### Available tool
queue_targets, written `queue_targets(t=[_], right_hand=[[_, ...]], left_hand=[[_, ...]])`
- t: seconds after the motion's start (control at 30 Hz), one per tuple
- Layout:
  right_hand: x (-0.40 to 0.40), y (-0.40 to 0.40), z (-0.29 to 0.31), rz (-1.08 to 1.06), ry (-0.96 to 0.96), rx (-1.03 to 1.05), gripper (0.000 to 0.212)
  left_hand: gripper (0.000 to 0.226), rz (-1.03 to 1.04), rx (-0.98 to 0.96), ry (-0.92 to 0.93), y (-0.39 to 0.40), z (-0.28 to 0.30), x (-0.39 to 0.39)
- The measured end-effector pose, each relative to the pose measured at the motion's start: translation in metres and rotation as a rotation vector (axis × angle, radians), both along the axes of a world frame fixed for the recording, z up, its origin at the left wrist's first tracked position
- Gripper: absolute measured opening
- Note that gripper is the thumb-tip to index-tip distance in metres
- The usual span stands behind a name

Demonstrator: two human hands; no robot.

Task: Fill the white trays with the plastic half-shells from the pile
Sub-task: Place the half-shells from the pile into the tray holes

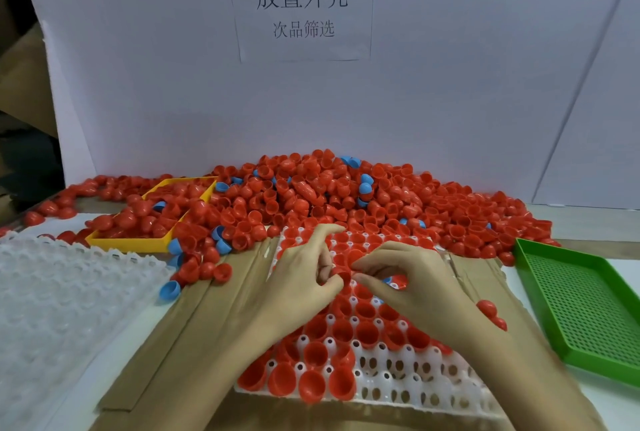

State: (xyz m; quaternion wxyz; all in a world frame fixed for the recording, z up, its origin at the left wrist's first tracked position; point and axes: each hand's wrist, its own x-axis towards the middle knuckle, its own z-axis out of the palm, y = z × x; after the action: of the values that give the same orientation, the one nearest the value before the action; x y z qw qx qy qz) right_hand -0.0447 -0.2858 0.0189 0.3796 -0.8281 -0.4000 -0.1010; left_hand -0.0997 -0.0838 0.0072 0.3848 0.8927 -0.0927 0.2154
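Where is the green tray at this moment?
In the head view the green tray lies at the right edge of the table, right of the white tray being filled and the right hand, with nothing visible inside it.

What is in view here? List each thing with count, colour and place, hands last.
pile of half-shells: many, mostly red, few blue, table's far side
white tray: one, centre, partly filled with red shells
stacked trays: count unclear, translucent white, left
yellow tray: one, left of pile, holding shells
green tray: one, perforated, right
cardboard: brown, under centre tray
paper sign: one, white, on backboard
left hand: over centre tray, pinching a red shell
right hand: beside it, fingers curled
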Motion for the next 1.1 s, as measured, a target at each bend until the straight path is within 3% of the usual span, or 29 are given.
queue_targets(t=[0.17, 0.3, 0.4, 0.57, 0.67, 0.8, 0.97, 1.1], right_hand=[[-0.006, 0.009, 0.008, -0.111, -0.121, -0.138, 0.019], [-0.008, 0.003, 0.016, -0.151, -0.130, -0.151, 0.014], [-0.009, -0.007, 0.022, -0.153, -0.069, -0.198, 0.009], [-0.018, -0.028, 0.028, 0.076, 0.134, -0.284, 0.003], [-0.027, -0.031, 0.021, 0.195, 0.284, -0.374, 0.003], [-0.032, -0.034, 0.017, 0.209, 0.298, -0.415, 0.005], [-0.038, -0.031, 0.018, 0.205, 0.231, -0.507, 0.005], [-0.045, -0.024, 0.013, 0.189, 0.166, -0.563, 0.004]], left_hand=[[0.053, -0.023, 0.009, -0.049, -0.007, -0.006, 0.000], [0.048, -0.172, -0.204, 0.078, -0.004, -0.005, 0.001], [0.036, -0.299, -0.374, 0.160, 0.000, 0.004, -0.002], [0.020, -0.160, -0.403, 0.087, 0.012, 0.011, 0.004], [0.018, -0.127, -0.356, 0.097, 0.018, 0.007, 0.007], [0.014, -0.136, -0.208, 0.098, 0.021, 0.005, 0.007], [0.015, -0.505, 0.002, 0.371, 0.030, 0.018, -0.005], [0.024, -0.607, 0.241, 0.493, 0.026, 0.022, -0.015]])
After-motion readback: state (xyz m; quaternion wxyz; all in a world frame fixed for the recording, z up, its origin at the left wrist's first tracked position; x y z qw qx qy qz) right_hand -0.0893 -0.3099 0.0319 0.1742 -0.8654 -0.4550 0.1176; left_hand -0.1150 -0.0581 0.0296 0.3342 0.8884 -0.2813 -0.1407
